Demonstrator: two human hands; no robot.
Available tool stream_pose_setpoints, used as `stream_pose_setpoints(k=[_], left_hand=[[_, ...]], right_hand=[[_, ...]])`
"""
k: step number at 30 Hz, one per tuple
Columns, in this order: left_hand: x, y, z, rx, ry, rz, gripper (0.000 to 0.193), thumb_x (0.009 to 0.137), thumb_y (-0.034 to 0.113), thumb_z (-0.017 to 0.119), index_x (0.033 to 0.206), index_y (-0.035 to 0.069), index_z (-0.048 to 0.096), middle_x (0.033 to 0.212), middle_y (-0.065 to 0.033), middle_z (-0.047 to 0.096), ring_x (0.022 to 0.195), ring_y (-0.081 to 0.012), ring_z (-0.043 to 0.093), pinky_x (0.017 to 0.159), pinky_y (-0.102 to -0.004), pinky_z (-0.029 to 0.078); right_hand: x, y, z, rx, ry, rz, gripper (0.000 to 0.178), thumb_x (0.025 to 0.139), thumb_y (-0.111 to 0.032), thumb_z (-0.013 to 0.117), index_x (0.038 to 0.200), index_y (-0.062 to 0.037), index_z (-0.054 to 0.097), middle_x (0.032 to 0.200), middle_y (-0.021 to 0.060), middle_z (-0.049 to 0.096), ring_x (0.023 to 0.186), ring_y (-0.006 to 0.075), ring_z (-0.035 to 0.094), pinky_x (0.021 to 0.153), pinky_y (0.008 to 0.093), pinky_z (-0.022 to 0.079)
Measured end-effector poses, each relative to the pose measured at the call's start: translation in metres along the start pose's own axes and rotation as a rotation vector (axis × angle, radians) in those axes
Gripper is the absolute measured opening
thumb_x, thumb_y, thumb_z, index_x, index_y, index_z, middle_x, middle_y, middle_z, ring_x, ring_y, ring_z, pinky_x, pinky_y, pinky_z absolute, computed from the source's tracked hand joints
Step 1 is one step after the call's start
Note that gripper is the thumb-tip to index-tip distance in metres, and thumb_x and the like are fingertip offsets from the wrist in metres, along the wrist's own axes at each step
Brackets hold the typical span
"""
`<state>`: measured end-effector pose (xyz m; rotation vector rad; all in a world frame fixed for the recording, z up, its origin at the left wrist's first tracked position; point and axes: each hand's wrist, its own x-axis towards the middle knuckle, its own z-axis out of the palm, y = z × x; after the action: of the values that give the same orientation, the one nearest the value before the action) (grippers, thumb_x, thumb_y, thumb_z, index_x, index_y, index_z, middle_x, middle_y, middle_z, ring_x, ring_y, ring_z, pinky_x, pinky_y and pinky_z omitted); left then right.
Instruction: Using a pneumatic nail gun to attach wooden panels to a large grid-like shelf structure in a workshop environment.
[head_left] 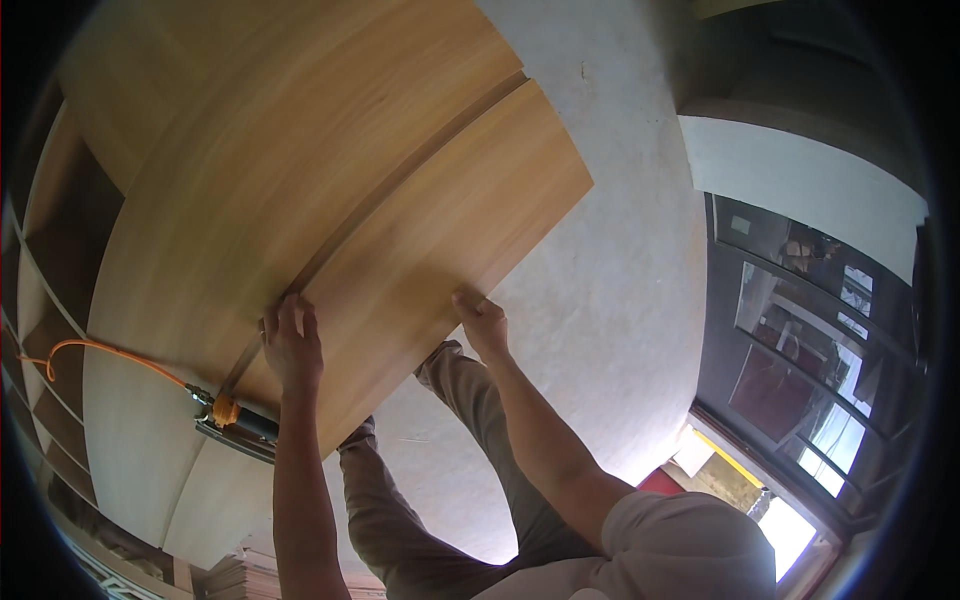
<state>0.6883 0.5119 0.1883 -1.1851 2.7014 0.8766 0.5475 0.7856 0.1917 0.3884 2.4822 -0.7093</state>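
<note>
Panel position: I see the smaller wooden panel (450, 215) lying on the larger wooden sheet (250, 180), reaching away from both hands; its near end sits between them.
Panel look: pale tan veneer with straight grain, rectangular, edges bowed by the lens.
Left hand (292, 345): fingers flat and spread, pressing down at the panel's near left edge, not clenched.
Right hand (483, 325): fingers curled over the panel's right edge, grasping it.
Nearby: a nail gun (235, 422) with an orange hose (100, 352) rests just below my left hand.
</note>
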Motion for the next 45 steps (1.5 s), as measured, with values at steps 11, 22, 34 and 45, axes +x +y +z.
stream_pose_setpoints(k=[11,22,34,45], left_hand=[[0.001,0.006,-0.005,-0.017,0.007,0.005,0.019,0.091,0.019,0.060,0.109,0.014,0.061,0.112,-0.0133,0.059,0.106,-0.0399,0.057,0.089,-0.0525,0.047],[0.001,0.010,0.000,0.028,0.004,-0.020,0.017,0.091,0.017,0.058,0.108,0.014,0.061,0.112,-0.0139,0.059,0.104,-0.0410,0.055,0.089,-0.0523,0.046],[-0.001,0.011,-0.001,0.007,0.028,-0.017,0.018,0.092,0.016,0.058,0.109,0.012,0.060,0.112,-0.0143,0.058,0.105,-0.0407,0.055,0.090,-0.0521,0.045],[-0.013,0.020,0.025,0.141,0.095,-0.113,0.044,0.093,0.029,0.062,0.133,0.013,0.051,0.129,-0.0174,0.051,0.120,-0.0414,0.050,0.096,-0.0582,0.043]], right_hand=[[0.007,0.001,-0.009,-0.021,-0.131,0.074,0.063,0.083,-0.047,0.078,0.053,-0.0001,0.048,0.050,0.0057,0.046,0.051,0.0130,0.039,0.048,0.0395,0.035],[0.005,-0.007,-0.010,-0.014,-0.111,0.084,0.064,0.085,-0.046,0.077,0.052,-0.0005,0.046,0.049,0.0050,0.044,0.050,0.0128,0.039,0.047,0.0400,0.034],[0.001,-0.002,0.001,0.005,-0.044,0.065,0.062,0.087,-0.042,0.077,0.053,-0.0021,0.044,0.051,0.0032,0.042,0.052,0.0117,0.038,0.047,0.0385,0.034],[0.009,0.010,0.009,0.078,-0.052,0.079,0.058,0.089,-0.040,0.076,0.056,-0.0086,0.041,0.047,-0.0011,0.040,0.038,0.0101,0.036,0.036,0.0338,0.027]])
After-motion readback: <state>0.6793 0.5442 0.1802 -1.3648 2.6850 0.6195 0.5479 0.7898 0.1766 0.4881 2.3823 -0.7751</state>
